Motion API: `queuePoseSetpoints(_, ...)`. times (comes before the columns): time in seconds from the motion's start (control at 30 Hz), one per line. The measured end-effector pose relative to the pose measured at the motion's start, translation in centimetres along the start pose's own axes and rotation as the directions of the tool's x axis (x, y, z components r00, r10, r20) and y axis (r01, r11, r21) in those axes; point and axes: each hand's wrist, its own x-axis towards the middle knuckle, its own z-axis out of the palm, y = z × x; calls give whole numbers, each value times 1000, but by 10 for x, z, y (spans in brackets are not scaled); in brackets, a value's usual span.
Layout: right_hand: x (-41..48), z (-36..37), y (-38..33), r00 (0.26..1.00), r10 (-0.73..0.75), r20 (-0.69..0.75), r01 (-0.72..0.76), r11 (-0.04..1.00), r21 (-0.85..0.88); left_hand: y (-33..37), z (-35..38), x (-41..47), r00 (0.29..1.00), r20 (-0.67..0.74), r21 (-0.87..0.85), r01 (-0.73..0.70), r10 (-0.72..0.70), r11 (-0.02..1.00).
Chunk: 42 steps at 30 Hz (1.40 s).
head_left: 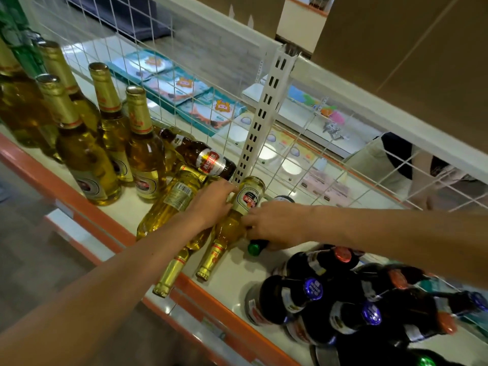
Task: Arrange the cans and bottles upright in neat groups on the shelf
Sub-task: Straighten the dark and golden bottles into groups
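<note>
The cream, orange-edged shelf (pixel 235 283) is backed by wire mesh (pixel 330 165) and a slotted post (pixel 264 109). On it the left hand (pixel 211 200) grips a lying yellow bottle (pixel 247 199). The right hand (pixel 272 223) curls at that bottle's shoulder, over a green-capped bottle (pixel 254 248); which one it holds is unclear.

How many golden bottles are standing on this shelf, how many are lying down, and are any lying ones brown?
Golden bottles standing: 5, one cut off at the left edge
Golden bottles lying: 3 clearly seen
Brown bottle lying: 1
Total: 9
</note>
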Motion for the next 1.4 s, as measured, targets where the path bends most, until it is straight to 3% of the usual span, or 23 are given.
queuePoseSetpoints(0.07, -25, -11, 10, 985, 119, -127, -102, 986, 132, 6, 0, -1, 1000, -2, -28, -2, 2, 1000)
queuePoseSetpoints(0.17, -60, -20, 30, 913, 362, -190, -278, 890, 361, 25, 5, -3, 1000, 8, -197, -24, 26, 980)
queuePoseSetpoints(0.3, -89, -15, 38, 733, 651, -196, -323, 587, 743, 52, 30, -9, 987, 145, -487, 5, 75, 874)
queuePoseSetpoints(0.43, -100, -8, 23, 670, 725, -159, -277, 443, 853, 63, 48, -10, 981, 179, -607, 55, 69, 792)
queuePoseSetpoints(0.57, -120, -4, 17, 638, 760, -121, -301, 391, 870, 78, 55, -6, 960, 257, -575, 58, 113, 816)
queuePoseSetpoints(0.8, -147, 14, 4, 649, 753, -104, -369, 432, 823, 95, 67, -7, 911, 378, -499, 50, 165, 865)
queuePoseSetpoints(0.93, -148, 18, 5, 658, 749, -81, -436, 466, 770, 103, 66, -12, 919, 367, -461, 45, 144, 886)
queuePoseSetpoints(1.03, -150, 14, 10, 709, 705, 11, -491, 482, 726, 106, 60, -18, 928, 359, -409, 63, 97, 910)
queuePoseSetpoints(1.13, -147, -5, 23, 759, 644, 95, -531, 526, 664, 102, 43, -23, 972, 231, -394, 129, -37, 910)
queuePoseSetpoints(1.27, -110, -51, 47, 726, 685, -56, -444, 529, 723, 83, -1, -24, 950, -25, -537, 251, -312, 805)
queuePoseSetpoints(1.4, -36, -91, 75, 679, 710, -185, -409, 575, 708, 57, -32, -12, 869, -56, -731, 300, -492, 613)
